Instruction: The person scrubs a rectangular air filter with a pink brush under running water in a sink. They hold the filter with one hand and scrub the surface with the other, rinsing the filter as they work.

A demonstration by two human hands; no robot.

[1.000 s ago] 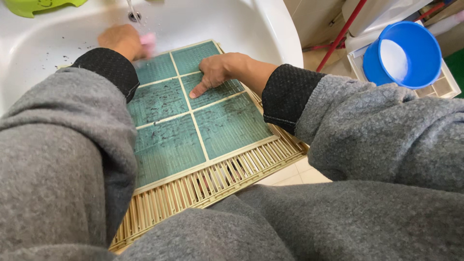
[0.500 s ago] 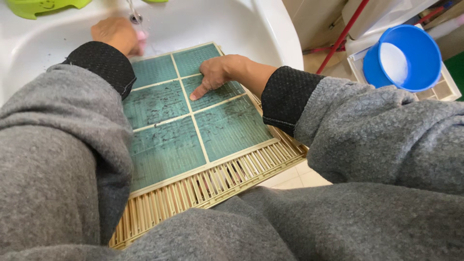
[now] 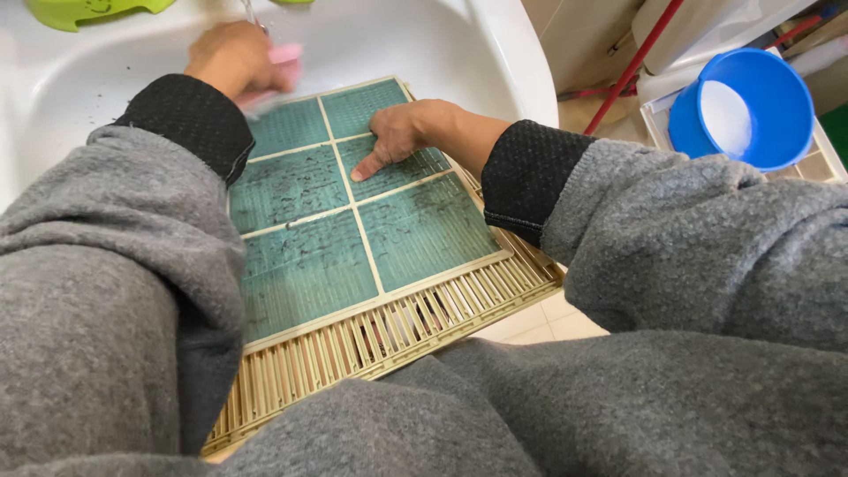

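Head view: our left hand (image 3: 231, 55) grips a pink sponge (image 3: 281, 64) at the green mesh filter (image 3: 353, 221) lying over the white sink (image 3: 495, 53); our right hand (image 3: 402, 132) presses flat, fingers spread. We should scrub gently, keeping the filter pinned.

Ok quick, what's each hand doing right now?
Left hand: closed on a pink sponge, blurred.
Right hand: holds nothing, forefinger pressed on the green filter mesh.

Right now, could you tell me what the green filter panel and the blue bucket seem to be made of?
The filter panel looks like fine green mesh in a matte beige plastic frame: woven texture, moulded slats. The blue bucket appears to be smooth, slightly glossy plastic: uniform colour, thin rounded rim.
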